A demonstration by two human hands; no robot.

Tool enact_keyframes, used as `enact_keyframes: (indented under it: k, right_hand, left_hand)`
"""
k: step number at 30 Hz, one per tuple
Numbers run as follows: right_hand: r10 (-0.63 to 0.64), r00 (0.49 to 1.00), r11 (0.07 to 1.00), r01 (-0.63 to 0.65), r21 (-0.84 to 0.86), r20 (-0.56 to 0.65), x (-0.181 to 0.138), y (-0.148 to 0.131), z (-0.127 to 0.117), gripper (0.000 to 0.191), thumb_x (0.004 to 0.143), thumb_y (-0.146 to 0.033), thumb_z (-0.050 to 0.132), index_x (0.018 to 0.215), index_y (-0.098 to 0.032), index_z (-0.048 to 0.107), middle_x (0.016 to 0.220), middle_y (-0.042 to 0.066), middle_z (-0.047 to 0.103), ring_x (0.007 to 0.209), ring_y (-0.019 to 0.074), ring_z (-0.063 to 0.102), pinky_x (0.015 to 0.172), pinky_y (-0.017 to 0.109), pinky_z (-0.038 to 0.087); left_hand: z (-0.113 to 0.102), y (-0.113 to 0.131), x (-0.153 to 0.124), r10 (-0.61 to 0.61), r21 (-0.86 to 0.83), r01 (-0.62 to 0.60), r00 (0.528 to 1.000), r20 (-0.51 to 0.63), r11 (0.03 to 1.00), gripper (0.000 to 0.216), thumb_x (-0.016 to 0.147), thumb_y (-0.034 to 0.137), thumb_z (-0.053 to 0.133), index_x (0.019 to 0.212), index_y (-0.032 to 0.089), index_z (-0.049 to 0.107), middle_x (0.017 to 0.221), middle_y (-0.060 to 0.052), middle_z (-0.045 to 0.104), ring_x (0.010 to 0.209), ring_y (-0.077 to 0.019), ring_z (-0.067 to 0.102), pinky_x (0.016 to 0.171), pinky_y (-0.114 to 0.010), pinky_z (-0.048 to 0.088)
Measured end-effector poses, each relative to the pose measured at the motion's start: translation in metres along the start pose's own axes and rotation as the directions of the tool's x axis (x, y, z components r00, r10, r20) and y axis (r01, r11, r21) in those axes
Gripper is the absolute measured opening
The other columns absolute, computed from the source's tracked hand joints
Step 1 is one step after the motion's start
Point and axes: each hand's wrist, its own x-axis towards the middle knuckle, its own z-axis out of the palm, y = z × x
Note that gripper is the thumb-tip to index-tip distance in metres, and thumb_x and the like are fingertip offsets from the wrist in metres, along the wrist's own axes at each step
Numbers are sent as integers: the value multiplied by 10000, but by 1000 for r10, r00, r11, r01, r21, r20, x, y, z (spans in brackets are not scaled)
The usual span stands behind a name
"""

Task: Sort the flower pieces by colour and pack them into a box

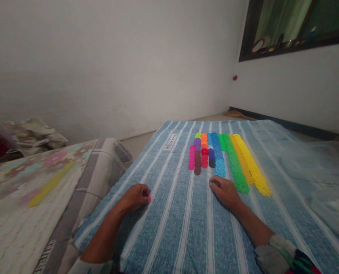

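Note:
My left hand [135,196] is closed in a pinch over the striped cloth, with the edge of a small pink disc [149,198] showing at its fingertips. To the right, my right hand [223,189] rests with curled fingers just below the end of the blue row [218,156]; whatever is in it, if anything, is hidden. Small discs lie overlapped in rows by colour. From the left come a short pink row [191,158], a brown row [197,163], a red row [204,160] and a dark blue row [212,158]. Longer green [235,165], orange [242,161] and yellow [253,167] rows lie at the right.
A blue cloth with white stripes [169,213] covers the work surface. Clear plastic bags [309,160] lie along its right side. On the left stands a surface with a floral cover [35,182]. A white wall [115,68] rises behind, with a dark-framed window [289,26] at upper right.

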Motion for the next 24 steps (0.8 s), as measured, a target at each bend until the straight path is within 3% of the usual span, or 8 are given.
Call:
enact_keyframes:
  k: [4,9,12,16,24]
  right_hand:
    - [1,1000,1000,-1,0,3,1,0,1,248,807,-325,470,811,-199,683,633,4,642,604,168,588,592,259,346]
    - [-3,1000,1000,3,1,4,2,0,2,244,808,-321,477,808,-193,685,650,8,649,619,167,590,590,254,336]
    - [2,1000,1000,-2,4,3,2,-1,1,241,809,-315,477,804,-195,686,647,6,648,612,164,583,592,254,333]
    - [12,1000,1000,-12,13,2,2,-3,0,237,806,-314,482,808,-193,686,643,5,643,611,164,578,594,253,334]
    - [17,1000,999,-17,31,-9,2,-4,1,237,810,-318,486,807,-194,687,663,8,648,645,163,600,609,247,344]
  left_hand:
    - [-3,2,2,30,-60,-29,999,19,998,85,566,262,585,566,186,547,568,24,557,590,-146,500,569,-246,320]
    - [1,20,16,164,-308,-147,986,30,940,150,609,312,602,576,174,555,529,34,511,547,-120,458,546,-239,336]
    - [9,45,35,240,-436,-229,970,-31,870,157,617,310,615,594,164,563,544,34,516,537,-108,449,528,-230,337]
    - [23,82,69,228,-543,-276,961,-156,793,83,620,240,568,623,158,580,523,34,533,510,-106,471,512,-224,346]
    - [49,122,118,189,-490,-332,929,-319,806,67,621,150,554,583,149,609,490,40,532,489,-101,481,515,-223,358]
